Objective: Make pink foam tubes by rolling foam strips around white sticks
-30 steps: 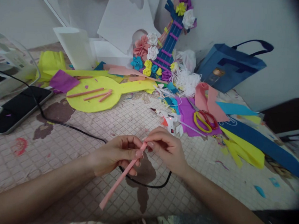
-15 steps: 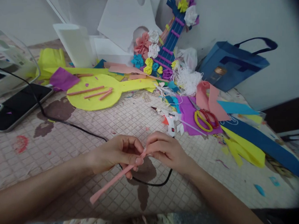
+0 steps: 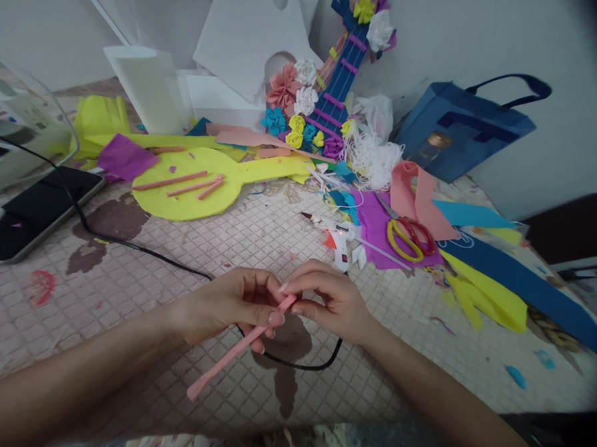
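A thin pink rolled paper strip (image 3: 231, 357) slants over the front of the table, its wider end down to the left. My left hand (image 3: 247, 307) pinches it near the upper end between thumb and fingers. At that upper end my right hand (image 3: 327, 298) has its fingers closed about the tip. Beyond my hands lies a white glue gun (image 3: 342, 242) with a small red light. Farther left, a yellow guitar-shaped cutout (image 3: 189, 204) carries several pink rolled strips (image 3: 170, 180).
Red and yellow scissors (image 3: 410, 239) rest on purple paper (image 3: 374, 251) at right. A decorated blue guitar (image 3: 340, 79) leans at the back beside a blue bag (image 3: 463, 132). A black cable (image 3: 147, 249) crosses the table; a phone (image 3: 43, 213) lies left.
The right-hand fingers have shifted slightly and lifted around the strip's upper end, showing more of it. The strip's lower end has moved a little up and right.
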The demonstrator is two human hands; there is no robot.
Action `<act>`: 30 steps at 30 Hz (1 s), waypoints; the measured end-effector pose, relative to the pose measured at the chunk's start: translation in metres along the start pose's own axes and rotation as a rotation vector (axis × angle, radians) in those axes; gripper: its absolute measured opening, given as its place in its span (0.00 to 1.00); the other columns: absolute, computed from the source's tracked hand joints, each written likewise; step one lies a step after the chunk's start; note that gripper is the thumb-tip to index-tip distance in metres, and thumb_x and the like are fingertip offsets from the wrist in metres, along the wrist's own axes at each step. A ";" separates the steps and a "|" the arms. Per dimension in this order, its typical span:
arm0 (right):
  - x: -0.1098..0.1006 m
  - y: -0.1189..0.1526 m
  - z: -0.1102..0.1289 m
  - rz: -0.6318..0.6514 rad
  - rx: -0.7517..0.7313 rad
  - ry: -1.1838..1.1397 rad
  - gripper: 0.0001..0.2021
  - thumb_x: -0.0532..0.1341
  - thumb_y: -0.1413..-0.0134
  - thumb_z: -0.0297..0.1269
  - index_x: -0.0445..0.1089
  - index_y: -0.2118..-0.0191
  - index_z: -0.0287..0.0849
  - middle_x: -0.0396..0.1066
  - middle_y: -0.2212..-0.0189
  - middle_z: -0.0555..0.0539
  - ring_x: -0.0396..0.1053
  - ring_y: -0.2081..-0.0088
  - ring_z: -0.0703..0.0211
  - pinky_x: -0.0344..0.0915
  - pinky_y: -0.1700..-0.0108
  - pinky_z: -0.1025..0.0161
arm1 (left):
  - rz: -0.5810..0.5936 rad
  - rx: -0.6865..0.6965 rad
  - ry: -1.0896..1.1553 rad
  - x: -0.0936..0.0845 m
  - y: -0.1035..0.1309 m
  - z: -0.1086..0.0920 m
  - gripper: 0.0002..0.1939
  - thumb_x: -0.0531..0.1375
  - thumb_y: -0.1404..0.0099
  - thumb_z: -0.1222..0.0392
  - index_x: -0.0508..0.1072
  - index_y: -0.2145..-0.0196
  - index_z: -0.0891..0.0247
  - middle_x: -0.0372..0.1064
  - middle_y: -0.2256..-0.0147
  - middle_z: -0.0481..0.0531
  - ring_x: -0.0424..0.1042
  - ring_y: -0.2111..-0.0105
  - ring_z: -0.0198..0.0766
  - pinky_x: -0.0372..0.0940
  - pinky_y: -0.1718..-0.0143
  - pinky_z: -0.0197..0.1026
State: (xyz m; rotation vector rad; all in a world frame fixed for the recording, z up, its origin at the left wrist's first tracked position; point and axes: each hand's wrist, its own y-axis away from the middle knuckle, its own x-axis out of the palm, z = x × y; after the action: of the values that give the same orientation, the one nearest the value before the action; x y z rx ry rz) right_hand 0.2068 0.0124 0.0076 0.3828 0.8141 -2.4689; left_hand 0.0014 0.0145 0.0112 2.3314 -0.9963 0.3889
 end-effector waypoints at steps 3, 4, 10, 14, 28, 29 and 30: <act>0.002 0.003 -0.003 -0.025 0.067 -0.119 0.08 0.63 0.46 0.35 0.70 0.59 0.44 0.70 0.68 0.48 0.67 0.65 0.61 0.66 0.63 0.61 | -0.008 0.008 -0.008 -0.001 0.000 0.001 0.11 0.68 0.48 0.62 0.71 0.68 0.65 0.68 0.73 0.46 0.69 0.76 0.31 0.70 0.78 0.34; 0.002 0.004 -0.003 -0.033 0.085 -0.163 0.08 0.62 0.45 0.35 0.69 0.59 0.44 0.69 0.67 0.48 0.67 0.64 0.61 0.66 0.63 0.61 | -0.009 0.012 -0.007 -0.001 0.001 0.001 0.11 0.68 0.49 0.62 0.71 0.68 0.65 0.68 0.73 0.46 0.69 0.76 0.31 0.69 0.78 0.34; 0.004 0.003 -0.002 -0.045 0.142 -0.217 0.06 0.58 0.42 0.36 0.69 0.61 0.43 0.68 0.68 0.48 0.66 0.65 0.62 0.64 0.64 0.62 | -0.038 0.030 -0.035 0.004 0.001 0.000 0.10 0.67 0.48 0.63 0.70 0.69 0.66 0.68 0.74 0.46 0.69 0.76 0.30 0.71 0.76 0.35; 0.006 0.002 0.000 -0.046 0.157 -0.139 0.03 0.59 0.43 0.33 0.69 0.63 0.43 0.67 0.69 0.48 0.66 0.65 0.62 0.65 0.64 0.63 | -0.077 0.069 -0.096 0.007 0.000 -0.001 0.11 0.67 0.48 0.62 0.69 0.70 0.66 0.68 0.75 0.45 0.68 0.77 0.29 0.71 0.76 0.35; 0.003 0.004 -0.006 -0.298 0.469 -0.198 0.08 0.55 0.40 0.39 0.67 0.64 0.41 0.59 0.82 0.57 0.55 0.82 0.71 0.55 0.79 0.70 | -0.066 -0.005 0.086 0.002 -0.001 -0.002 0.11 0.67 0.47 0.60 0.70 0.70 0.65 0.66 0.75 0.46 0.66 0.79 0.29 0.69 0.77 0.34; 0.002 0.005 -0.006 -0.291 0.478 -0.186 0.09 0.54 0.39 0.39 0.68 0.66 0.40 0.54 0.84 0.58 0.52 0.83 0.71 0.52 0.80 0.70 | -0.066 -0.007 0.097 0.002 -0.001 -0.002 0.11 0.67 0.48 0.60 0.70 0.70 0.65 0.66 0.75 0.46 0.66 0.79 0.29 0.69 0.78 0.34; 0.002 0.006 -0.006 -0.281 0.468 -0.182 0.10 0.54 0.39 0.40 0.68 0.67 0.40 0.52 0.85 0.59 0.51 0.84 0.71 0.51 0.81 0.70 | -0.064 -0.010 0.104 0.002 -0.001 -0.002 0.11 0.67 0.47 0.60 0.70 0.70 0.65 0.66 0.75 0.46 0.66 0.79 0.29 0.69 0.78 0.33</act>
State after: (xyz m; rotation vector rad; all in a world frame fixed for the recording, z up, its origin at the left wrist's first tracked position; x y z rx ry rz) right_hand 0.2094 0.0116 -0.0006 0.2070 0.2180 -2.9014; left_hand 0.0032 0.0152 0.0130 2.3027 -0.8700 0.4732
